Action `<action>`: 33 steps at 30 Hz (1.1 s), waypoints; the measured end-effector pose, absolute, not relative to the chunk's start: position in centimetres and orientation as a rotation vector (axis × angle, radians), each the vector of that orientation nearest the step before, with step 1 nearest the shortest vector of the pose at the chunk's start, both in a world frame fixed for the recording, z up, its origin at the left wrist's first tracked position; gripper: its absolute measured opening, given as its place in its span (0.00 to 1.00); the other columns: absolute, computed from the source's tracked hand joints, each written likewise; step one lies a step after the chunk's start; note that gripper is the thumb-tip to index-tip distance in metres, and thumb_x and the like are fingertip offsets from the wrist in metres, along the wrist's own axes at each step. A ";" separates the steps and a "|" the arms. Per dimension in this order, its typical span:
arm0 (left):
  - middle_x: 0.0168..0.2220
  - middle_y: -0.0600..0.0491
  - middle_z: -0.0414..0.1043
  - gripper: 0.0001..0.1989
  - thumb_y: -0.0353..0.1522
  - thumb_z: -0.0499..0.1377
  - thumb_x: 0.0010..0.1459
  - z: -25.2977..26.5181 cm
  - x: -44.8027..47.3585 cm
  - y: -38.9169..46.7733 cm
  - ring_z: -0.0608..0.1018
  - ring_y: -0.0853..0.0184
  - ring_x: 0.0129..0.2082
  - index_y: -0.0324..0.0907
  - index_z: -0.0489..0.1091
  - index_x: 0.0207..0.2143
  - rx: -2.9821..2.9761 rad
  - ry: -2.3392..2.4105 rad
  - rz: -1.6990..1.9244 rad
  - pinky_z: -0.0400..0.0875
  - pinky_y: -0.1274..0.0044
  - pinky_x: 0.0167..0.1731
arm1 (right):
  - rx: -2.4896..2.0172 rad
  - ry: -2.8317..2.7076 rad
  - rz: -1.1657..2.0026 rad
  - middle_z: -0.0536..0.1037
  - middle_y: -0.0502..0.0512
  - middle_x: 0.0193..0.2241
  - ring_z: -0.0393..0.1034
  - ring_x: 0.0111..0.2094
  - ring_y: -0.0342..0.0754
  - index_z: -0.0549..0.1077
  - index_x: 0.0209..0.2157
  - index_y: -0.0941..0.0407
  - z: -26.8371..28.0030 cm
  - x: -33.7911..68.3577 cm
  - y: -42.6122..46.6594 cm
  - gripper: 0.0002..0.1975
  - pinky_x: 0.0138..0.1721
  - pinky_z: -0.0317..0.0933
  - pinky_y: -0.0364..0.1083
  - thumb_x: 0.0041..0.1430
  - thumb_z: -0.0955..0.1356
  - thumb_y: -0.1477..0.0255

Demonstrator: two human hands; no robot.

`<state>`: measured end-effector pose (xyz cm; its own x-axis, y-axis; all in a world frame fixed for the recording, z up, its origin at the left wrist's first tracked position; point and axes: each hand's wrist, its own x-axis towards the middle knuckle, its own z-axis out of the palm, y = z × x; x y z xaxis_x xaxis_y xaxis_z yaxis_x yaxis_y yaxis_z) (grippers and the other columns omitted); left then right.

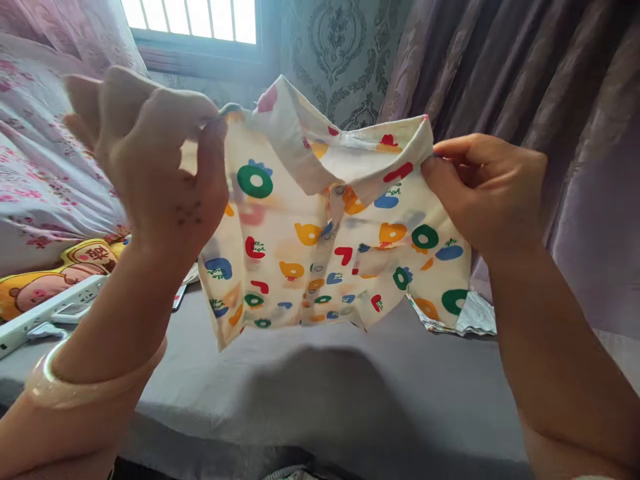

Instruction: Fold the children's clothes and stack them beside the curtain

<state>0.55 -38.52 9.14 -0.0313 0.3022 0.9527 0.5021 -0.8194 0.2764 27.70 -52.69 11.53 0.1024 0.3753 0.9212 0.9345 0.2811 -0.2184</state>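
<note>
A small cream shirt [285,233] with a collar, short sleeves and red, green, blue and yellow printed shapes hangs in the air, its snap-button front facing me. My left hand [160,153] pinches the shirt at the left shoulder, thumb and forefinger pressed together. At the opposite shoulder, beside the collar tip, my right hand [485,180] grips the cloth between thumb and fingers. The fabric is stretched between both hands and its lower part droops above the grey bed surface. A pale bangle circles my left wrist.
Beneath the shirt lies a grey sheet [210,387]. To the left are a white power strip [50,313] and a yellow cartoon cushion [55,280]. Folded light cloth [480,317] lies at the right. Purple curtains [500,73] and a window [195,20] stand behind.
</note>
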 end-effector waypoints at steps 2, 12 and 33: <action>0.41 0.48 0.66 0.16 0.37 0.51 0.64 10.5 1.7 -37.1 0.67 0.51 0.54 0.37 0.75 0.41 -1.936 -0.948 -1.728 0.56 0.54 0.54 | -1.286 -1.493 -0.496 0.75 0.48 0.27 0.70 0.27 0.43 0.77 0.36 0.51 12.9 28.7 -51.0 0.06 0.28 0.63 0.43 0.60 0.70 0.64; 0.39 0.48 0.69 0.12 0.35 0.50 0.65 -0.3 9.1 -27.0 0.67 0.55 0.46 0.43 0.73 0.38 -2.445 -0.992 -1.355 0.58 0.63 0.49 | -1.751 -1.514 -0.238 0.79 0.50 0.26 0.71 0.28 0.44 0.79 0.33 0.58 2.9 36.3 -40.8 0.09 0.32 0.61 0.42 0.57 0.67 0.71; 0.41 0.44 0.72 0.15 0.35 0.45 0.68 -15.0 13.8 -19.8 0.67 0.53 0.45 0.45 0.71 0.44 -2.622 -1.158 -0.949 0.57 0.64 0.45 | -2.291 -1.694 -0.356 0.75 0.54 0.46 0.72 0.42 0.49 0.74 0.48 0.50 -9.7 38.1 -35.7 0.16 0.37 0.58 0.44 0.69 0.57 0.66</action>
